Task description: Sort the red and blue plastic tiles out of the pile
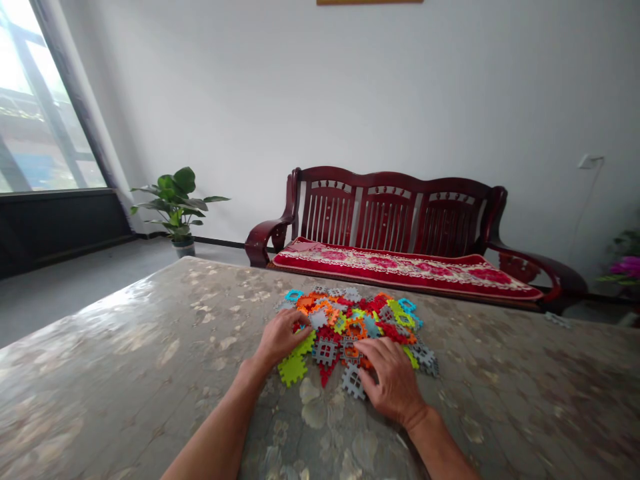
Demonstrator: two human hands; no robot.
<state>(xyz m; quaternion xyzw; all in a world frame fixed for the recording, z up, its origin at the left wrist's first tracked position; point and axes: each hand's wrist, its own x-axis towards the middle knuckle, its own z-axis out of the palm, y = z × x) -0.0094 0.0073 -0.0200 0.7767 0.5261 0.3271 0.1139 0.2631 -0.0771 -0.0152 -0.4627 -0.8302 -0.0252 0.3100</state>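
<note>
Steady near grey tile [351,387] by edges, with left hand [283,335] and right hand [393,380] loosely curled over pile [341,323]; cannot tell any grip.

It looked like a home's living room: a carved wooden settee [386,208] with a red floral cover [400,264] stood at twelve o'clock, a leafy potted plant [175,208] at eleven, a large window [45,113] at ten.

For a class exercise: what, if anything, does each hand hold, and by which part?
It cannot be told: the left hand is at interlocking tiles, the right hand at the edge of a grey window-patterned tile.
</note>
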